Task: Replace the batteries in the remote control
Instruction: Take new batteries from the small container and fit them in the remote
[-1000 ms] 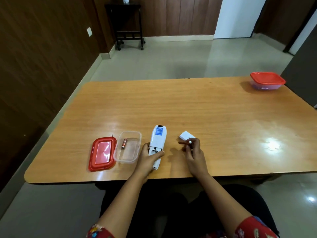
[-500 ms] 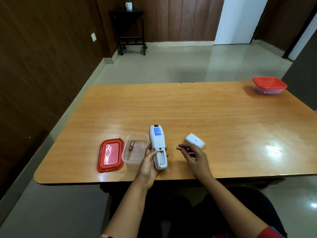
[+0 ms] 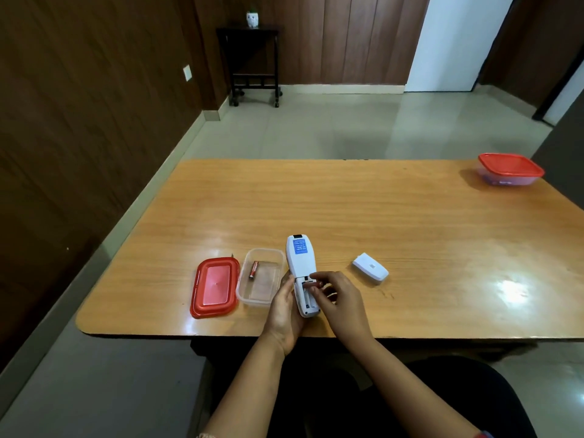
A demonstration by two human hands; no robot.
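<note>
Your left hand (image 3: 284, 314) grips the remote control (image 3: 300, 260) by its lower end; your right hand (image 3: 343, 303), just beside it, pinches a battery (image 3: 312, 283) (largely hidden) at the open compartment (image 3: 304, 295).

Bare forearms (image 3: 246, 390), red sleeve edge (image 3: 484, 434)

A clear tub (image 3: 265, 290) sits just left of the remote (image 3: 300, 262), the battery cover (image 3: 370, 267) right; open tabletop (image 3: 347, 210) beyond.

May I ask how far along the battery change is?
Done: cover off, lying beside the remote. In hand: left hand holds the remote; right hand pinches a battery at the open compartment. Left: likely the second battery in the clear tub, then the cover.
</note>
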